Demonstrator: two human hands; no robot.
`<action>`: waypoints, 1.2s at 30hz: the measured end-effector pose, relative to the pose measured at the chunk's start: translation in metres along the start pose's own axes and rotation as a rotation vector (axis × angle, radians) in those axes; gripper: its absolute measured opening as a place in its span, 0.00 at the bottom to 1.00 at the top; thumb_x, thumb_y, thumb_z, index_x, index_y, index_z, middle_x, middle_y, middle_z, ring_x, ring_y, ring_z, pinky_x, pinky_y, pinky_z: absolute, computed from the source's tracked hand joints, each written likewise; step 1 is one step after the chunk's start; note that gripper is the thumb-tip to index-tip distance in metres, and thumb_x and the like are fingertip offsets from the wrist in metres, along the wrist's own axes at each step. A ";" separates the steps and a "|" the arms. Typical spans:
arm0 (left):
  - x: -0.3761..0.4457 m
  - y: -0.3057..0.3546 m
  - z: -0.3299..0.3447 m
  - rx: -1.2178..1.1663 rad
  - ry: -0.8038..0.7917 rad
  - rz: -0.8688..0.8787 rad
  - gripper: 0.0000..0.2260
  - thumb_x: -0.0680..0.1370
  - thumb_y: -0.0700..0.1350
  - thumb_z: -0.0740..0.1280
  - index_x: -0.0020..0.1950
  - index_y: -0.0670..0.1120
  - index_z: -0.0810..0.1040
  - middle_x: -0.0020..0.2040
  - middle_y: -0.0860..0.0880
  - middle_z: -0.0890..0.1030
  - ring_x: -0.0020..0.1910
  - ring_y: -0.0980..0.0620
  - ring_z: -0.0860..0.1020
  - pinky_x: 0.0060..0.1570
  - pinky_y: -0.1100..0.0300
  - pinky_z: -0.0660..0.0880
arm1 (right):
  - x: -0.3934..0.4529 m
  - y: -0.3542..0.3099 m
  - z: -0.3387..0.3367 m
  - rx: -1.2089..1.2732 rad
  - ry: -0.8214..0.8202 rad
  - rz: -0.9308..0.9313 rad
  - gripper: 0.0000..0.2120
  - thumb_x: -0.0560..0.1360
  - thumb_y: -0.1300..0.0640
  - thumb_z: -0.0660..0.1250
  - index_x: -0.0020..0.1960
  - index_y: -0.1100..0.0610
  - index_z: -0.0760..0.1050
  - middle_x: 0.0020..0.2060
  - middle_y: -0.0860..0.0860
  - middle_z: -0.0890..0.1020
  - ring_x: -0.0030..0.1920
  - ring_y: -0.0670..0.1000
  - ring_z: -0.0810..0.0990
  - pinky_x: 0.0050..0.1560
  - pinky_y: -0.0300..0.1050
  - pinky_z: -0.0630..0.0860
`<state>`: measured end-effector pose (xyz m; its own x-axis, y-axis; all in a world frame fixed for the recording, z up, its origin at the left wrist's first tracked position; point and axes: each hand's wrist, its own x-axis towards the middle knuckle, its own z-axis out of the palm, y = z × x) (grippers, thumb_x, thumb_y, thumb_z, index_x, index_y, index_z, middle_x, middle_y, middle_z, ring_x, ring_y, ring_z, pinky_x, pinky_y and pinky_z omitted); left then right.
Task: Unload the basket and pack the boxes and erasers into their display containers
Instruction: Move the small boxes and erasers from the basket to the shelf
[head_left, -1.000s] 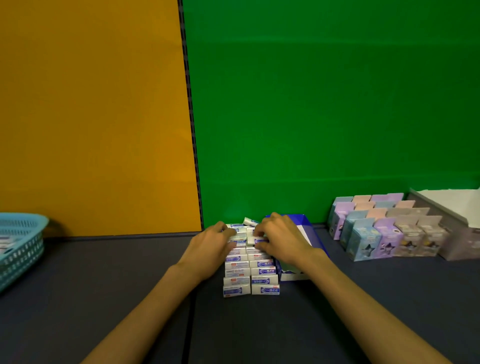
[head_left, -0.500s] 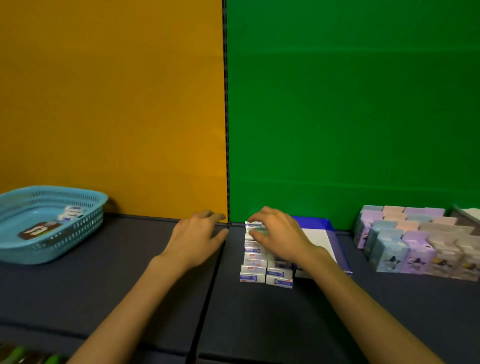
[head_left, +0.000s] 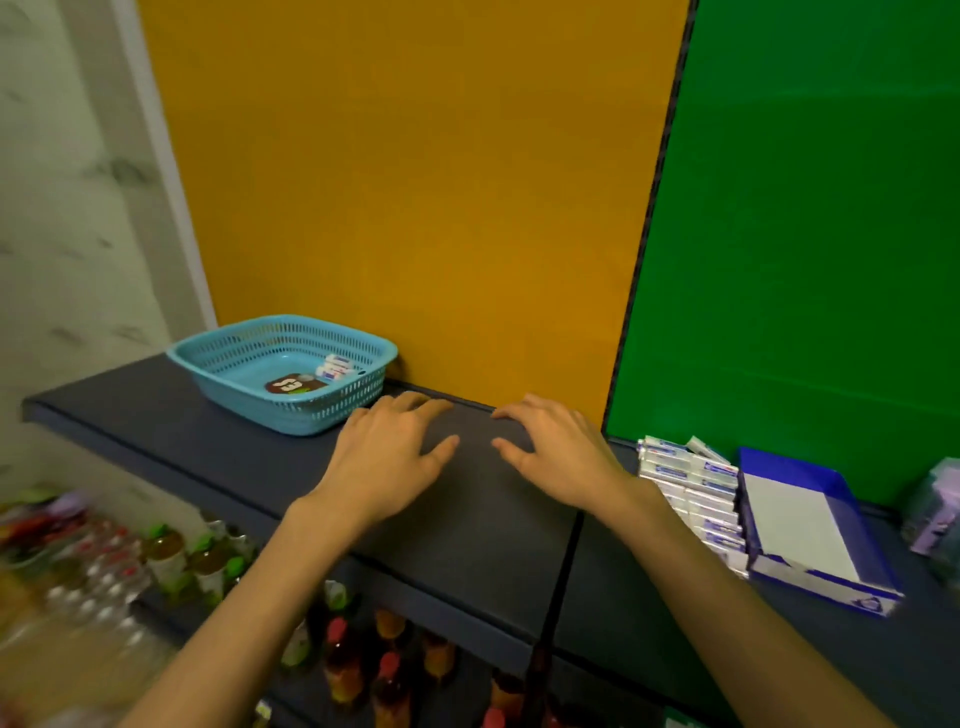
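**Two bare forearms and hands, nothing worn**

Both arms enter from the lower edge of the view and are uncovered along their whole visible length: no sleeve or cuff shows on either forearm. The bare left hand (head_left: 392, 457) carries no glove, ring, watch or wristband, and its wrist is plain. The bare right hand (head_left: 558, 457) is likewise ungloved, with no ring or strap at the wrist. The fingernails look short and unpainted, though the picture is slightly soft. No marks, tape or bandages are visible on either limb.
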<state>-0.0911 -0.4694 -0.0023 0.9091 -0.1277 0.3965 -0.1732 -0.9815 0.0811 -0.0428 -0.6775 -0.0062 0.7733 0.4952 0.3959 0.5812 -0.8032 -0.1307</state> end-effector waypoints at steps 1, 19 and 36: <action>-0.007 -0.014 -0.004 -0.006 0.004 -0.018 0.24 0.81 0.62 0.58 0.75 0.57 0.67 0.71 0.52 0.72 0.68 0.48 0.71 0.64 0.48 0.71 | 0.007 -0.011 0.005 -0.002 -0.006 -0.008 0.20 0.81 0.44 0.63 0.70 0.48 0.72 0.62 0.48 0.77 0.62 0.52 0.76 0.57 0.50 0.74; -0.057 -0.268 -0.053 -0.065 0.055 0.008 0.22 0.81 0.60 0.59 0.74 0.57 0.68 0.70 0.54 0.73 0.67 0.50 0.72 0.58 0.50 0.73 | 0.126 -0.192 0.060 -0.057 0.027 0.151 0.18 0.78 0.46 0.67 0.66 0.50 0.75 0.58 0.48 0.79 0.59 0.53 0.78 0.52 0.49 0.73; 0.050 -0.394 -0.021 -0.210 0.001 0.065 0.20 0.81 0.61 0.59 0.71 0.57 0.72 0.69 0.56 0.74 0.67 0.53 0.72 0.60 0.51 0.73 | 0.258 -0.199 0.131 -0.077 -0.046 0.266 0.15 0.78 0.49 0.69 0.63 0.51 0.77 0.61 0.48 0.79 0.59 0.50 0.78 0.53 0.46 0.76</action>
<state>0.0144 -0.0856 0.0049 0.8934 -0.1892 0.4075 -0.3063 -0.9200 0.2443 0.0738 -0.3466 0.0028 0.9078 0.2766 0.3151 0.3366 -0.9289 -0.1542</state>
